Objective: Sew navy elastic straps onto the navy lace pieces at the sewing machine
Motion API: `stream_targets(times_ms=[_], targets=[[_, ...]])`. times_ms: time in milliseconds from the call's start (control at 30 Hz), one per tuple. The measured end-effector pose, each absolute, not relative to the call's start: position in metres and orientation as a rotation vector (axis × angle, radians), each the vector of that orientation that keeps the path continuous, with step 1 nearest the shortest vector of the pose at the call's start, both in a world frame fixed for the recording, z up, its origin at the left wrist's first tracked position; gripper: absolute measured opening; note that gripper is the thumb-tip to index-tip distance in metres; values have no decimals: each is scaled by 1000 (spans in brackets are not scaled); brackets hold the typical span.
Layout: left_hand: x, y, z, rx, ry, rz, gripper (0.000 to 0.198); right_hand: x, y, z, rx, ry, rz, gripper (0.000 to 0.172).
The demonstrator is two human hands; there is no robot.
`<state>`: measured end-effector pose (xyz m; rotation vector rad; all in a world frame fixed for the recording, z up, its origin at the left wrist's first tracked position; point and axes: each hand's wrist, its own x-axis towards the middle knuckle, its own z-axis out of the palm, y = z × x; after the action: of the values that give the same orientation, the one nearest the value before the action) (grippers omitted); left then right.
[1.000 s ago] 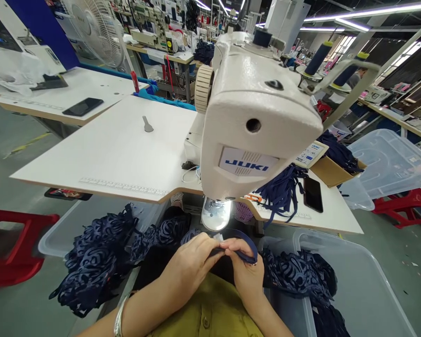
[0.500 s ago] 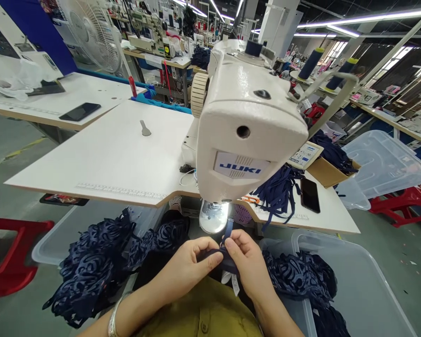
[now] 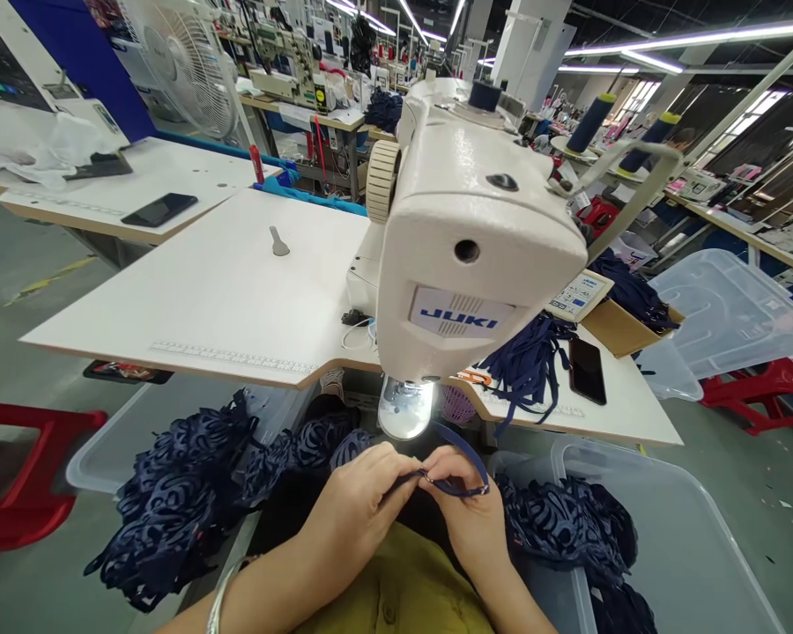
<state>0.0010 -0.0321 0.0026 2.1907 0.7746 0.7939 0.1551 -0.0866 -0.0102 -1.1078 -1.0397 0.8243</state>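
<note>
Both hands (image 3: 363,502) (image 3: 470,511) pinch a navy strap (image 3: 468,448) whose length bows rightward, curling toward the sewing machine (image 3: 489,216).

A narrow navy strap (image 3: 470,450) curves round, held.

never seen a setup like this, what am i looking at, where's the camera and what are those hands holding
There's no robot here: a person is working bare-handed, seen through a head-worn camera looking forward and down. The big white body is a sewing machine on a white table. In front of it, the left hand and right hand pinch a looped navy strap between their fingers. More navy straps and a black phone lie on the table, right of the machine.
</note>
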Motion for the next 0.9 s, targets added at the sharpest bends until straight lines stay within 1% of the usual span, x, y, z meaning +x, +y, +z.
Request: stream_targets(times_ms=[267, 400, 500, 600, 700, 767, 833, 900], targets=[[-1, -34, 0, 2415, 764, 849, 14, 157, -91, -29, -1039, -1065, 804, 14], [-1, -35, -1, 2452, 760, 893, 16, 159, -90, -26, -1022, -1069, 823, 19], [-1, -33, 3, 2422, 740, 883, 15, 163, -88, -16, -1056, -1074, 919, 15], [-1, -26, 13, 2335, 763, 740, 17, 164, -81, -3, -1169, -1051, 1055, 8], [0, -14, 23, 2378, 859, 686, 20, 162, -67, 5, -1308, -1052, 1040, 4], [1, -4, 26, 2523, 932, 781, 24, 160, -55, 8, -1391, -1096, 926, 6], [1, 5, 24, 2679, 992, 950, 25, 157, -45, 8, -1453, -1162, 824, 8], [0, 9, 17, 2801, 934, 1113, 24, 156, -39, 8, -1506, -1199, 780, 10]])
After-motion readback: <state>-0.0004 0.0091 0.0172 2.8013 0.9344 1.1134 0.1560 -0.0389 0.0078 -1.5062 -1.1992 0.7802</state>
